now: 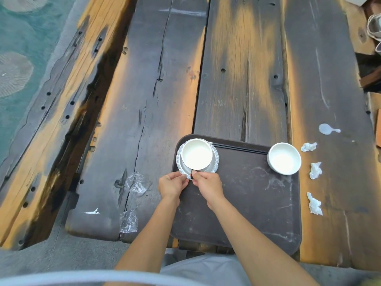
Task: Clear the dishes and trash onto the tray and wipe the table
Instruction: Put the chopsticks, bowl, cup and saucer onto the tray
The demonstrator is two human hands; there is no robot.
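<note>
A dark brown tray (247, 203) lies at the table's near edge. In its far left corner a white bowl (196, 156) stands on a clear ruffled plastic plate (215, 162). My left hand (173, 185) and my right hand (207, 185) both pinch the plate's near rim. A second white bowl (284, 158) sits at the tray's far right corner, partly over the rim. Three crumpled white tissues (315, 170) lie on the wood right of the tray. Two clear plastic wrappers (136, 182) lie left of the tray.
A white spill (326, 129) marks the plank beyond the tissues. The dark and orange wooden table (243, 69) stretches away ahead. A bench (61, 112) runs along the left side. White objects (375, 25) sit at the far right edge.
</note>
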